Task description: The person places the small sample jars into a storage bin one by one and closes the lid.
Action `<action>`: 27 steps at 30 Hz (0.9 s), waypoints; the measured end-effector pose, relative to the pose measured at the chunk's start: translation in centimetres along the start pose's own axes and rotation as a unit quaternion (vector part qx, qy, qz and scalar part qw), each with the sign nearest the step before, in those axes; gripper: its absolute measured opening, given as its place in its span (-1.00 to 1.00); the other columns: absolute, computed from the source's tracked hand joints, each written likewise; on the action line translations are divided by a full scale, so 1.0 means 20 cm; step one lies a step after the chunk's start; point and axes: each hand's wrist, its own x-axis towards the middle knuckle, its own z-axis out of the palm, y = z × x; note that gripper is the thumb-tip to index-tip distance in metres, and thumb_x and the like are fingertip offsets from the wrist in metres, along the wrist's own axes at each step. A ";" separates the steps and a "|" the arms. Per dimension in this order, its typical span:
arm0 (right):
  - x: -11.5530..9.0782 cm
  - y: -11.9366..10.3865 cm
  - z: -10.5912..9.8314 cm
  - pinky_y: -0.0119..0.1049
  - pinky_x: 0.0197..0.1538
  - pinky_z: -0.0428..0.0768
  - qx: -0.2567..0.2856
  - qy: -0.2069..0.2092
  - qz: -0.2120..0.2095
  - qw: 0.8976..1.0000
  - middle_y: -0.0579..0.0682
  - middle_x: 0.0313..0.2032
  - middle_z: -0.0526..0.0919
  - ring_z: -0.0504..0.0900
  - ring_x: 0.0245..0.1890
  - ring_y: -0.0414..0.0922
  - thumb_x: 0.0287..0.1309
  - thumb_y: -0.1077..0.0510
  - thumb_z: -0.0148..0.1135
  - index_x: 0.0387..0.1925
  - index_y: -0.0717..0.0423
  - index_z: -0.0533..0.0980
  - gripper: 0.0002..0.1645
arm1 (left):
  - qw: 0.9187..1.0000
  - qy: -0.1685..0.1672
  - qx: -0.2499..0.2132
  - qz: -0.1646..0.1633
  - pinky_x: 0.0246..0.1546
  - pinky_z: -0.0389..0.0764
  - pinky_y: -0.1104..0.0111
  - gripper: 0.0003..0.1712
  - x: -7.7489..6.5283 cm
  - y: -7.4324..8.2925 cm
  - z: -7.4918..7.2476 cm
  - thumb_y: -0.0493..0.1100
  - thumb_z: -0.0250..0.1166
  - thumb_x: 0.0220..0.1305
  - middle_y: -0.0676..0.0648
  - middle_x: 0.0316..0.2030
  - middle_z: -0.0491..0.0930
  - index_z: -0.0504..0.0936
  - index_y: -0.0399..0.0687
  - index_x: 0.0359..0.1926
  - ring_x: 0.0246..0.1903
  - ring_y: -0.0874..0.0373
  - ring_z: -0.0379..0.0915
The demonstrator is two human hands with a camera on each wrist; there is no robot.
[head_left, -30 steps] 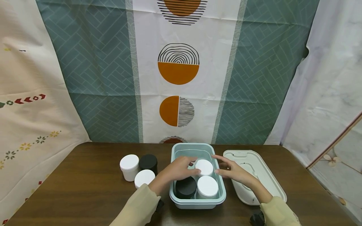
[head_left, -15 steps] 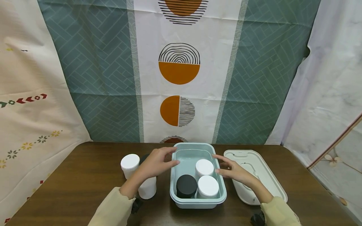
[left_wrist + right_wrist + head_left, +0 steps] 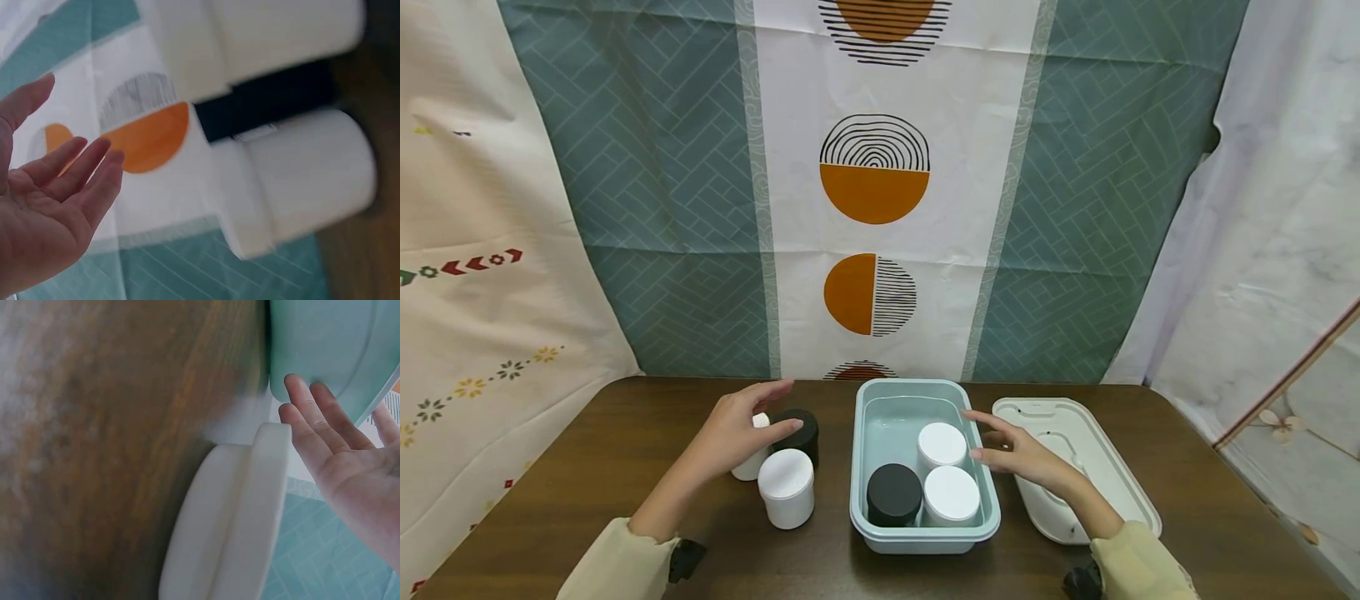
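Observation:
My left hand [image 3: 733,433], fingers spread and holding nothing, hovers over a white lidded jar [image 3: 749,465] that it partly hides. Beside that jar stand a black jar [image 3: 802,435] and a nearer white jar [image 3: 787,493]. In the left wrist view the relaxed fingers [image 3: 81,162] are apart from the jars. My right hand [image 3: 1026,457] is at the right rim of a light blue plastic tub [image 3: 856,479], fingers extended. Inside the tub are a black jar [image 3: 893,497], a near white jar [image 3: 952,497] and a farther white jar [image 3: 942,447].
A whitish tub lid [image 3: 1108,471] lies right of the tub, partly beneath my right forearm in the head view. The brown wooden table [image 3: 625,467] ends at a patterned cloth backdrop [image 3: 700,317].
My left hand has moved out of the tub, leftward across to the jars on the table. The right hand stays at the tub's rim, and the jars stand where they were.

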 end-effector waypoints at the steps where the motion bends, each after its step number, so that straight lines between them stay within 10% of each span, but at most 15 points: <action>1: 0.00 0.00 0.00 -0.06 -0.07 0.53 -0.001 0.000 0.000 1.000 0.34 0.11 0.33 0.41 0.06 0.13 0.19 0.06 0.11 0.34 0.06 0.11 -0.27 | 1.000 0.007 0.007 -0.006 0.02 0.43 0.08 -0.36 -0.01 -0.01 -0.01 -0.08 0.35 0.06 -0.26 0.06 0.47 0.42 -0.29 0.14 0.04 -0.17 0.40; 27: 0.01 0.02 0.00 -0.05 -0.03 0.52 0.007 0.006 0.009 1.000 0.29 0.11 0.34 0.40 0.07 0.12 0.18 0.04 0.12 0.34 0.01 0.12 -0.27 | 0.993 0.007 0.082 -0.086 -0.21 0.51 0.05 -0.15 -0.09 -0.33 -0.04 -0.03 0.49 -0.19 -0.43 -0.04 0.47 0.41 -0.50 0.05 -0.11 -0.20 0.45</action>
